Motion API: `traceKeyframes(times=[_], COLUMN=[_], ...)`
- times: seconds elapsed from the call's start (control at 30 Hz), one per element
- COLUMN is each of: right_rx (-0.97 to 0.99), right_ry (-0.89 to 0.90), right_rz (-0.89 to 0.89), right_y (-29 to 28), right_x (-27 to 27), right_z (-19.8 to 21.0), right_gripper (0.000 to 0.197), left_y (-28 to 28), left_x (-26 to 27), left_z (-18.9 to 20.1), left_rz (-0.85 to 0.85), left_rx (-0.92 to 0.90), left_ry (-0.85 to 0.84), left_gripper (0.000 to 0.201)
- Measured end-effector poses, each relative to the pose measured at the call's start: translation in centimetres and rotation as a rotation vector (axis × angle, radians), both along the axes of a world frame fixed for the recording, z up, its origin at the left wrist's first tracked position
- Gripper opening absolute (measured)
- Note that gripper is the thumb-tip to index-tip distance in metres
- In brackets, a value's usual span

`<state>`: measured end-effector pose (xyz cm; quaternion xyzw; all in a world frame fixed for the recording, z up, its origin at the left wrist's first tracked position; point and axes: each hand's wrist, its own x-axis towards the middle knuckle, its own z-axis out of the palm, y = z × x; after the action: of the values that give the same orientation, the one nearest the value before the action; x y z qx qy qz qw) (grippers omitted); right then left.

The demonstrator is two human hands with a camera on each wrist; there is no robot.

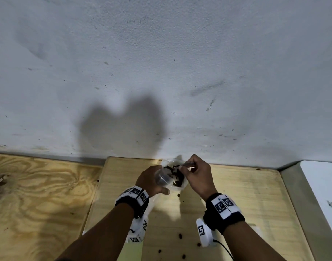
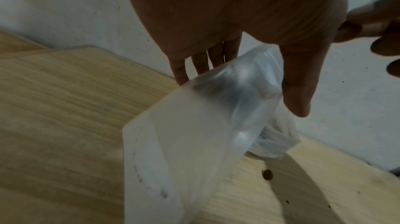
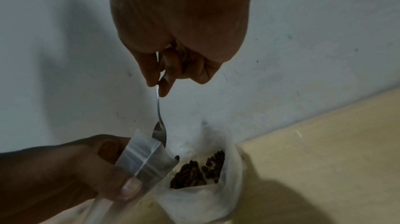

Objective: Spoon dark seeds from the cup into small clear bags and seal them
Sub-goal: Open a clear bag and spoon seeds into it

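Observation:
My left hand (image 1: 152,178) grips a small clear bag (image 3: 142,157) near its mouth, and my thumb (image 2: 298,91) presses on the plastic (image 2: 184,142). My right hand (image 3: 158,85) pinches the handle of a metal spoon (image 3: 159,116). The spoon's bowl dips into the bag's mouth. Just right of the bag stands the translucent white cup (image 3: 229,181) with dark seeds (image 3: 194,173) inside. In the head view both hands meet over the cup (image 1: 177,176) at the far edge of the board. What the spoon carries is hidden.
A light wooden board (image 1: 236,194) lies on a plywood table (image 1: 39,194) against a white wall (image 1: 161,72). Several loose seeds (image 1: 180,236) are scattered on the board near me, one (image 2: 267,174) below the bag. A pale surface (image 1: 321,185) borders the right side.

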<state>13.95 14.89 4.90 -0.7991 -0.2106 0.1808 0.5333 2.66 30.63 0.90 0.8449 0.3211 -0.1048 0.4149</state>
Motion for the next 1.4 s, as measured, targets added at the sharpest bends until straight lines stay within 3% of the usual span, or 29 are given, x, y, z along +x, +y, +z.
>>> traceKeyframes(times=[0.13, 0.23, 0.3, 0.37, 0.5, 0.63, 0.77, 0.87, 0.93, 1.0, 1.07, 1.13, 1.2, 1.27, 1.4], right_rx=[0.032, 0.117, 0.130, 0.098, -0.034, -0.160, -0.335, -0.441, -0.359, -0.192, -0.104, -0.154, -0.198, -0.213, -0.220], right_ry=[-0.040, -0.012, 0.017, 0.096, 0.292, 0.408, 0.349, 0.296, 0.145, 0.058, 0.065, 0.094, 0.153, 0.177, 0.080], right_rz=[0.075, -0.099, -0.245, -0.338, -0.383, -0.404, -0.364, -0.423, -0.439, -0.358, -0.107, 0.188, 0.374, 0.444, 0.437], right_y=[0.1, -0.4, -1.1, -1.6, -2.0, -1.9, -2.5, -3.6, -3.9, -3.5, -2.5, -1.2, -0.2, 0.3, 0.0], right_x=[0.7, 1.9, 2.5, 2.8, 2.7, 2.2, 2.3, 2.4, 1.9, 1.2, 0.5, -0.2, -0.8, -1.0, -0.6], right_z=[1.0, 0.6, -0.1, -1.4, -4.1, -5.2, -5.7, -4.7, -3.2, -1.6, -0.2, 0.9, 2.0, 2.7, 3.4], right_gripper=[0.023, 0.021, 0.018, 0.017, 0.015, 0.016, 0.009, 0.048, 0.045, 0.024, 0.017, 0.015, 0.011, 0.007, 0.022], left_y=[0.1, 0.2, 0.2, 0.3, 0.2, 0.2, 0.3, 0.4, 0.2, 0.0, -0.3, -0.8, -1.1, -1.3, -1.7], left_x=[0.1, 0.0, 0.0, -0.1, -0.1, -0.2, -0.5, -1.1, -1.7, -2.2, -2.6, -2.7, -2.6, -2.3, -2.4], left_z=[0.4, 0.7, 0.7, 0.7, 0.9, 1.2, 1.8, 1.7, 1.8, 1.8, 2.0, 2.5, 3.0, 3.7, 5.7], left_rz=[0.012, 0.003, 0.024, 0.025, -0.003, 0.001, 0.007, 0.034, 0.034, 0.055, 0.066, 0.044, 0.019, -0.004, -0.015], left_rx=[-0.010, -0.006, -0.025, -0.039, -0.070, -0.087, -0.079, -0.015, 0.039, 0.073, 0.085, 0.083, 0.066, 0.071, 0.040], left_ry=[-0.003, -0.019, -0.026, -0.024, -0.031, -0.053, -0.085, -0.123, -0.176, -0.242, -0.303, -0.322, -0.323, -0.327, -0.393], left_gripper=[0.110, 0.097, 0.102, 0.099, 0.073, 0.080, 0.080, 0.098, 0.097, 0.095, 0.098, 0.101, 0.107, 0.109, 0.097])
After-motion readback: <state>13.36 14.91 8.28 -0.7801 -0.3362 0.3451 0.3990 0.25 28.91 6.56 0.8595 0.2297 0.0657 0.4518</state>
